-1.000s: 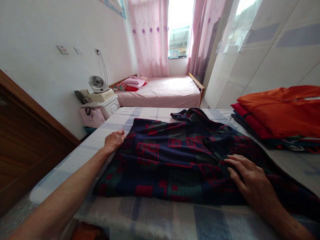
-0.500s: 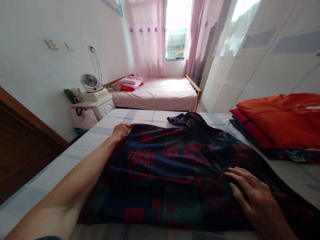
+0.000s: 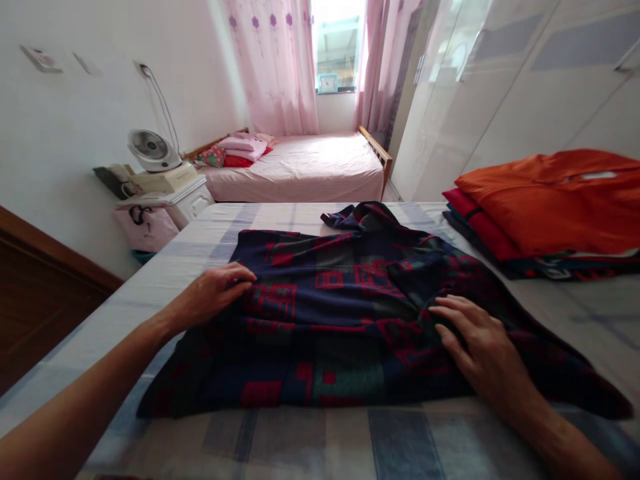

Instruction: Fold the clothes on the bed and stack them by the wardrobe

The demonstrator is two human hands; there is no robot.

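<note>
A dark navy, green and red patterned shirt (image 3: 320, 327) lies spread on the bed, its collar end to the right and one sleeve stretched toward the lower right. Over its left side is my left hand (image 3: 220, 290), fingers loosely extended and no cloth gripped between them. My right hand (image 3: 480, 333) rests on the shirt near the collar area, fingers spread and open. Part of the cloth beneath the right hand is hidden.
A stack of folded clothes, topped by an orange garment (image 3: 555, 200), sits at the right of the checked bed sheet (image 3: 280, 440). Beyond are a pink-covered bed (image 3: 320, 167), a bedside cabinet (image 3: 185, 203) with a fan (image 3: 153, 150), and a white wardrobe (image 3: 500, 100).
My left hand has let go of the shirt's far left corner and come nearer along its left side. My right hand stays on the cloth. The view has tilted down slightly.
</note>
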